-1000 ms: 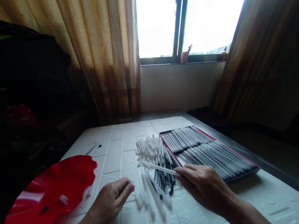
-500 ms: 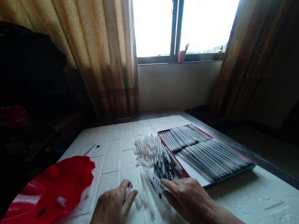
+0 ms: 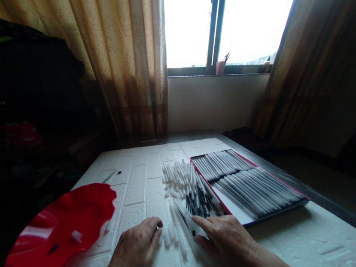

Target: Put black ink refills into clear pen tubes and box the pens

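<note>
My left hand [image 3: 135, 249] rests low over the table, thumb and curled fingers slightly apart, with nothing visible between them. Just right of its fingertips lie several short translucent tubes [image 3: 171, 235], somewhat blurred. My right hand [image 3: 231, 239] pinches a clear pen [image 3: 184, 219] with a black end between thumb and forefinger; part of the grip is hidden. Beyond that hand lies a loose heap of black-tipped pen parts [image 3: 201, 202], and behind it a pile of white tubes [image 3: 178, 176]. An open red-edged box [image 3: 238, 217] holds two rows of pens [image 3: 256, 189].
A red wavy-rimmed bowl [image 3: 59, 226] stands at the left with a small white piece and a black piece inside. Behind it lie a thin pen-like stick [image 3: 109, 176] and a black cap [image 3: 119, 172]. The white table [image 3: 135, 186] has a brick pattern. A window [image 3: 235, 18] is ahead.
The translucent piece seen in my left fingers is no longer visible there. My right hand stays at the pen, its thumb slightly shifted. The whole view has shifted slightly.
</note>
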`<state>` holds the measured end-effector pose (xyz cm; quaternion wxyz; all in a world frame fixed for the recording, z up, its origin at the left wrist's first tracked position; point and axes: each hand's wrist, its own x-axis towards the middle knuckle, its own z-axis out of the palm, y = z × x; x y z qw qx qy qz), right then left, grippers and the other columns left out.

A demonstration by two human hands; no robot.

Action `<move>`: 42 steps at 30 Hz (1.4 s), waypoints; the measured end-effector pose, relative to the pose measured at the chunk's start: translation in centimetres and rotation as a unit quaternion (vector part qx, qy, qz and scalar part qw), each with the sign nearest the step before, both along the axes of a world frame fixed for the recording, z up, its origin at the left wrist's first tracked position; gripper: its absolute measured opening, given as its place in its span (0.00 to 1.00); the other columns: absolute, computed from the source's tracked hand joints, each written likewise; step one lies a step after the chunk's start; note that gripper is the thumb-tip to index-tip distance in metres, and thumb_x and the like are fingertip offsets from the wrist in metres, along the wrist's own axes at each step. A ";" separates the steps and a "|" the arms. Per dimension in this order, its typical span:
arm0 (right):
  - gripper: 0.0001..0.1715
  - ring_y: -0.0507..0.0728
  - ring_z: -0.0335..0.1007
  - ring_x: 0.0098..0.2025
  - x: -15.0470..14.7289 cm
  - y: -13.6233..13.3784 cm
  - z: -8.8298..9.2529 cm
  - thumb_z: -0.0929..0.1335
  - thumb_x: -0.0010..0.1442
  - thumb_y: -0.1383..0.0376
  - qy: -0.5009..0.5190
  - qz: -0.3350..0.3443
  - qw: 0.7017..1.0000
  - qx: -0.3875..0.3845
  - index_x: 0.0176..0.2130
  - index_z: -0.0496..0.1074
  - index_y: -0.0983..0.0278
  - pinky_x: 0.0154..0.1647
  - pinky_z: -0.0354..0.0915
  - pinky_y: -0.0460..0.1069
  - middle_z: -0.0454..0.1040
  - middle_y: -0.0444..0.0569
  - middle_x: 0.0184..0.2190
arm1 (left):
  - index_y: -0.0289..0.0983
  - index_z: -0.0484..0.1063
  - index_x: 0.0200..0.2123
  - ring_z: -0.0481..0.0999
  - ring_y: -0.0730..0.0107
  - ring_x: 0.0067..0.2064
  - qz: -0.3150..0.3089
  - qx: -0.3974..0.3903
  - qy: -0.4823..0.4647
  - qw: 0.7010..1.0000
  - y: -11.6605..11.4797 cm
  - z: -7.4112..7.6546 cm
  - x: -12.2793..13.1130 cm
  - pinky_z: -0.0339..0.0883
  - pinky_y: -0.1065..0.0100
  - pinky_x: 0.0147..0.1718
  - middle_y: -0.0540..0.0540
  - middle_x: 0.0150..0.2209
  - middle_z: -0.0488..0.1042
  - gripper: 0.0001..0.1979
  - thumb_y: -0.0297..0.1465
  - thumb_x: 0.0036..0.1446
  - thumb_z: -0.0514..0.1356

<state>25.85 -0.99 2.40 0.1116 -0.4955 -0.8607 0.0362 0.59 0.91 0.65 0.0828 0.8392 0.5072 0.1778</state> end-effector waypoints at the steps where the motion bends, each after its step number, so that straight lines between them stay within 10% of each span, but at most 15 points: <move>1: 0.17 0.59 0.79 0.35 0.0 0.0 -0.1 0.66 0.61 0.65 0.008 0.002 1.000 -0.001 0.50 0.72 0.63 0.33 0.63 0.48 0.81 0.50 0.36 | 0.43 0.71 0.42 0.81 0.64 0.40 -0.010 0.005 -0.006 1.000 -0.1 0.1 0.0 0.72 0.68 0.40 0.47 0.40 0.81 0.12 0.31 0.62 0.48; 13: 0.26 0.60 0.79 0.30 0.0 0.1 -0.2 0.68 0.59 0.62 0.024 -0.018 1.000 -0.006 0.57 0.69 0.62 0.30 0.62 0.48 0.82 0.47 0.28 | 0.43 0.70 0.47 0.82 0.67 0.43 -0.053 0.072 -0.049 0.995 0.2 -0.7 -0.6 0.74 0.72 0.43 0.49 0.43 0.81 0.13 0.30 0.63 0.50; 21: 0.16 0.58 0.78 0.31 3.9 1.9 1.6 0.61 0.67 0.62 0.009 -0.147 0.985 0.086 0.32 0.74 0.62 0.29 0.56 0.47 0.80 0.48 0.28 | 0.43 0.70 0.45 0.83 0.69 0.39 -0.068 0.126 -0.054 0.988 0.3 -0.9 -0.9 0.75 0.74 0.39 0.50 0.40 0.82 0.12 0.28 0.62 0.50; 29: 0.13 0.61 0.76 0.40 8.0 3.3 1.9 0.63 0.65 0.63 -0.095 -0.306 0.947 0.003 0.34 0.76 0.61 0.34 0.59 0.49 0.80 0.51 0.37 | 0.44 0.69 0.46 0.84 0.69 0.38 -0.071 0.168 -0.055 0.982 0.6 -1.4 -1.1 0.76 0.74 0.37 0.51 0.39 0.82 0.12 0.28 0.62 0.50; 42: 0.08 0.64 0.77 0.39 7.9 3.0 1.8 0.66 0.58 0.67 -0.128 -0.334 0.934 -0.021 0.31 0.76 0.64 0.32 0.59 0.51 0.80 0.55 0.34 | 0.44 0.68 0.46 0.84 0.69 0.37 -0.072 0.193 -0.054 0.977 0.5 -2.1 -1.3 0.77 0.73 0.36 0.51 0.39 0.82 0.11 0.30 0.63 0.51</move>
